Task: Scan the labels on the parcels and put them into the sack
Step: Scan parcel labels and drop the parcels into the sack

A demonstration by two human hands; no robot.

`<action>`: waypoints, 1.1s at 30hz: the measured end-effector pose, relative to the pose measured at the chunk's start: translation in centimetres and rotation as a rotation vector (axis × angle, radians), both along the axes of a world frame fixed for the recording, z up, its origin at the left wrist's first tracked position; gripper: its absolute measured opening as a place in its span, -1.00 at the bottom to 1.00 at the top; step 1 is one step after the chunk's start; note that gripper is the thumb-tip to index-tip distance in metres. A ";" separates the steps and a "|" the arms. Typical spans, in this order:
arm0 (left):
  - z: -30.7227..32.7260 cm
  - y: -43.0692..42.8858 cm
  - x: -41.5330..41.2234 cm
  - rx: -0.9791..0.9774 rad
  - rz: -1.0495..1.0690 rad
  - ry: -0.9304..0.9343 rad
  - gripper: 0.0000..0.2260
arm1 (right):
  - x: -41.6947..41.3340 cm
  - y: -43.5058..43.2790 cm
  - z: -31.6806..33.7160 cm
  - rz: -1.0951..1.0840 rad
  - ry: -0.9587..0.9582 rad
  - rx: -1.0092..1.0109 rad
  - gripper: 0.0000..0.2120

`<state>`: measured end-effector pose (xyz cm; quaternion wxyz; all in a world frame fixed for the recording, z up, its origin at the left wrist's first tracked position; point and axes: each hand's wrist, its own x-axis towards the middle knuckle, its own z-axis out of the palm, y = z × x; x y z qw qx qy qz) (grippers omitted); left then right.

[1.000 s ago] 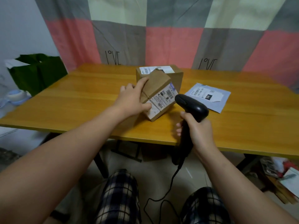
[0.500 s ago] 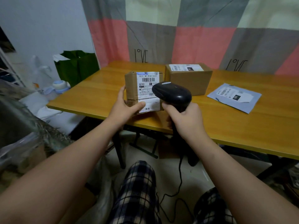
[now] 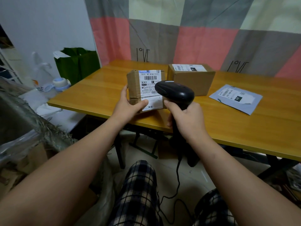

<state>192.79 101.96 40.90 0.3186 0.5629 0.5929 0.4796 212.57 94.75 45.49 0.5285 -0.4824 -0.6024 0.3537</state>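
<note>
- left hand (image 3: 128,105) is gripping a small cardboard parcel (image 3: 135,87) upright over the table's (image 3: 101,93) near edge, shipping label (image 3: 150,88) facing the camera
- right hand (image 3: 187,121) is wrapped around a black barcode scanner (image 3: 175,92), head right at the label
- bigger box (image 3: 193,79) and grey mailer (image 3: 236,98) sit further back on the table

We reach both bare forearms forward from the lower corners; our left hand (image 3: 128,106) clasps the cardboard parcel (image 3: 143,88), thumb pressed on its label, fingers behind, while our right hand (image 3: 187,119) is fisted around the barcode scanner (image 3: 175,92) grip, index finger up front
</note>
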 end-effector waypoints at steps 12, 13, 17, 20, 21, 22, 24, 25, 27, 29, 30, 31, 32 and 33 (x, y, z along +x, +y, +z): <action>-0.5 -13.3 -5.3 0.128 0.300 0.164 -0.27 | -6.7 -4.0 -2.0 0.350 0.056 -0.135 -0.82; -1.1 -15.1 -6.6 0.118 0.354 0.169 -0.27 | -8.2 -4.6 -2.5 0.392 0.050 -0.141 -0.82; -3.2 -22.2 -11.1 0.074 0.581 0.229 -0.25 | -13.4 -6.8 -4.2 0.549 0.011 -0.157 -0.82; -3.6 -25.8 -14.6 -0.010 0.752 0.401 -0.22 | -16.5 -7.9 -5.0 0.655 -0.068 -0.142 -0.84; -3.4 -26.7 -15.8 -0.054 0.798 0.478 -0.23 | -17.4 -8.1 -5.2 0.690 -0.097 -0.136 -0.85; -3.2 -27.4 -16.9 -0.096 0.830 0.554 -0.27 | -18.3 -8.2 -5.4 0.718 -0.122 -0.135 -0.86; -2.7 -28.4 -19.0 -0.167 0.858 0.703 -0.32 | -20.1 -8.2 -5.8 0.740 -0.161 -0.145 -0.82; -2.5 -28.9 -19.9 -0.198 0.861 0.770 -0.32 | -20.9 -8.2 -6.0 0.738 -0.180 -0.150 -0.80; -2.2 -29.7 -21.2 -0.250 0.870 0.871 -0.32 | -22.5 -8.2 -6.5 0.740 -0.206 -0.164 -0.81; -2.1 -30.0 -22.0 -0.285 0.876 0.939 -0.33 | -23.9 -8.3 -7.0 0.756 -0.196 -0.193 -0.82; -2.1 -30.1 -22.2 -0.296 0.874 0.971 -0.34 | -24.4 -8.3 -7.3 0.762 -0.192 -0.212 -0.82; -2.2 -30.1 -22.5 -0.300 0.874 1.008 -0.35 | -24.9 -8.3 -7.5 0.764 -0.194 -0.227 -0.83; -2.2 -30.1 -22.7 -0.300 0.874 1.049 -0.36 | -25.3 -8.3 -7.6 0.764 -0.201 -0.238 -0.83; -2.2 -30.0 -22.9 -0.297 0.874 1.090 -0.37 | -25.7 -8.3 -7.8 0.764 -0.210 -0.246 -0.82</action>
